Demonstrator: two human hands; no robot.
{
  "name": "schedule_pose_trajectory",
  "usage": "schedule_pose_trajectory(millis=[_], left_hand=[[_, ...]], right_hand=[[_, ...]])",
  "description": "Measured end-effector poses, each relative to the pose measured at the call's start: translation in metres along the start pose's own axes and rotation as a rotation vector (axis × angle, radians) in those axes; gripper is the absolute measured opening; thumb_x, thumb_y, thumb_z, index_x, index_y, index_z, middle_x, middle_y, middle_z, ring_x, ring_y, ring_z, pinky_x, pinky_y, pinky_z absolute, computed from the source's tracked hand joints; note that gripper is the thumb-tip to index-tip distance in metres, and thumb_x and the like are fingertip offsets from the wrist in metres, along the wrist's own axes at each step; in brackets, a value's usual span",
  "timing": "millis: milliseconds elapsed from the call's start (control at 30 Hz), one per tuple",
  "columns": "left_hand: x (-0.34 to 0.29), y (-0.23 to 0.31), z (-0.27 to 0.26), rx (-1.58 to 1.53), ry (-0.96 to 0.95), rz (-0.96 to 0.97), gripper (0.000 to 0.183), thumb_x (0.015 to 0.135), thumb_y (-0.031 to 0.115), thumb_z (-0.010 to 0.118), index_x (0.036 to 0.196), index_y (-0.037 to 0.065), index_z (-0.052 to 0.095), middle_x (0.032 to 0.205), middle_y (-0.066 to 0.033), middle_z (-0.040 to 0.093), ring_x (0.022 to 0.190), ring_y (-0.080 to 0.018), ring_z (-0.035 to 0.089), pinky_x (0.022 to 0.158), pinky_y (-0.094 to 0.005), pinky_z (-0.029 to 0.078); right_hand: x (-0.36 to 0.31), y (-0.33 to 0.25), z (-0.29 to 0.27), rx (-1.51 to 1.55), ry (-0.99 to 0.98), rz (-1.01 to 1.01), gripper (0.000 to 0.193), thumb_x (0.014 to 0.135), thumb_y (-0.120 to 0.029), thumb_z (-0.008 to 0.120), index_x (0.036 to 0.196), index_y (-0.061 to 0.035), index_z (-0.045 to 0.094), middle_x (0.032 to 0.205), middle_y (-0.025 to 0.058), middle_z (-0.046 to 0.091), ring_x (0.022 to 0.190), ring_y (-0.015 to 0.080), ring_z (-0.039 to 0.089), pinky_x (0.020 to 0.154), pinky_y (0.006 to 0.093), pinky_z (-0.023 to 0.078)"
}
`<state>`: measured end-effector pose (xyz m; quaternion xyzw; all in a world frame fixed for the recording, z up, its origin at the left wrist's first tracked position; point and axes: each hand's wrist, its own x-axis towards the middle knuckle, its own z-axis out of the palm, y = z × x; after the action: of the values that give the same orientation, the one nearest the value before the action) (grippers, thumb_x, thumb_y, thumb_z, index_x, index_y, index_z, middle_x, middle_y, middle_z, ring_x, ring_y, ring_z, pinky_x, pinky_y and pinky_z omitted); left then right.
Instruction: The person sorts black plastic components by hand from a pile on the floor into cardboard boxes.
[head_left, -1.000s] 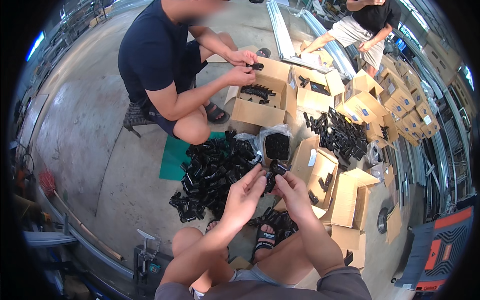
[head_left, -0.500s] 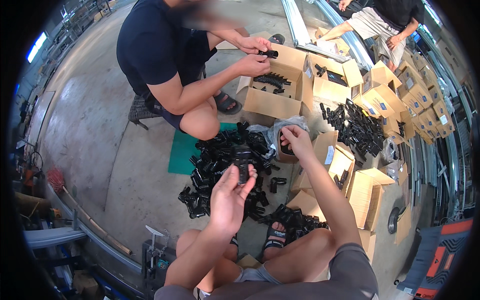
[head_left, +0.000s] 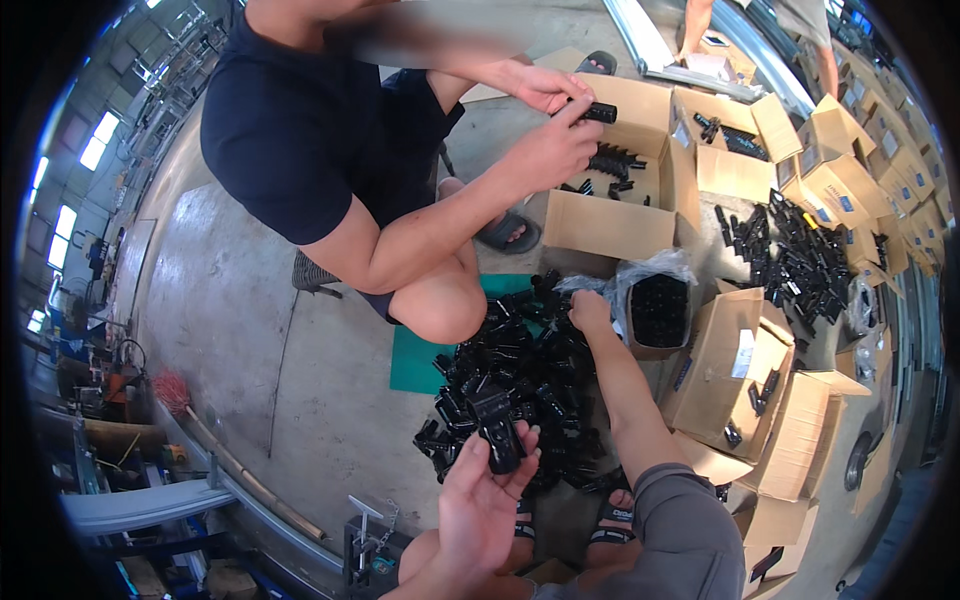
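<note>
My left hand [head_left: 488, 495], palm up, grips a black plastic pipe fitting [head_left: 497, 432] between thumb and fingers, over the near side of a heap of similar black fittings [head_left: 555, 375]. My right arm reaches forward. At its end my right hand [head_left: 591, 311] is closed at the heap's right edge, beside a clear plastic bag [head_left: 653, 268] lining a small box full of small black parts [head_left: 660, 312]. Whatever its curled fingers hold, if anything, is hidden. Part of the heap lies on a green mat [head_left: 415, 365].
Opposite, a co-worker's hands [head_left: 560, 130] hold a black fitting [head_left: 601, 112] beside an open carton [head_left: 610, 222] with fittings inside. Open cartons [head_left: 720, 375] stand at right, near another heap of black parts [head_left: 790, 265]. A broom [head_left: 250, 475] lies at left.
The view has shifted, moving the scene right and down. My right hand has gone from above the small box to the heap's edge beside it. My left hand still holds the fitting, now lower.
</note>
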<state>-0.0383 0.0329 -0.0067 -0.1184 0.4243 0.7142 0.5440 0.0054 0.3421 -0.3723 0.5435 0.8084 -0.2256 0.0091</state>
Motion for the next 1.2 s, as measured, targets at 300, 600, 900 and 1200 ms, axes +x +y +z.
schedule_pose_trajectory(millis=[300,600,900,1200], left_hand=[[0.022,0.002,-0.007,0.036,-0.003,-0.036,0.037,0.104,0.021,0.046,0.133,-0.001,0.049,0.129,-0.0134,0.060,0.121,-0.0241,0.058,0.106,-0.0370,0.047],[0.002,0.006,-0.001,0.050,-0.068,0.054,0.036,0.104,0.020,0.047,0.132,-0.003,0.050,0.127,-0.0120,0.061,0.119,-0.0219,0.059,0.105,-0.0344,0.048],[-0.015,-0.019,0.004,0.070,-0.184,0.128,0.035,0.103,0.021,0.051,0.132,0.002,0.053,0.122,-0.0062,0.062,0.111,-0.0161,0.060,0.101,-0.0321,0.048],[-0.042,-0.053,0.012,-0.003,-0.318,0.165,0.034,0.102,0.013,0.056,0.133,0.000,0.053,0.119,-0.0080,0.063,0.108,-0.0142,0.063,0.096,-0.0301,0.053]], right_hand=[[0.007,-0.015,0.018,-0.151,0.037,-0.224,0.015,0.080,-0.011,0.063,0.091,-0.0054,0.072,0.100,0.0187,0.070,0.097,0.0364,0.068,0.084,0.0493,0.054],[-0.033,-0.014,-0.040,0.166,0.226,-0.282,0.015,0.087,-0.010,0.060,0.093,0.0009,0.068,0.096,0.0228,0.068,0.094,0.0406,0.066,0.082,0.0467,0.054],[-0.244,-0.084,-0.248,0.979,0.119,-0.453,0.012,0.094,-0.002,0.060,0.104,0.0036,0.057,0.093,0.0132,0.073,0.089,0.0151,0.071,0.076,0.0269,0.057],[-0.376,-0.111,-0.300,0.756,0.433,-0.470,0.018,0.088,-0.007,0.069,0.105,-0.0011,0.071,0.095,0.0133,0.072,0.080,0.0204,0.070,0.074,0.0302,0.054]])
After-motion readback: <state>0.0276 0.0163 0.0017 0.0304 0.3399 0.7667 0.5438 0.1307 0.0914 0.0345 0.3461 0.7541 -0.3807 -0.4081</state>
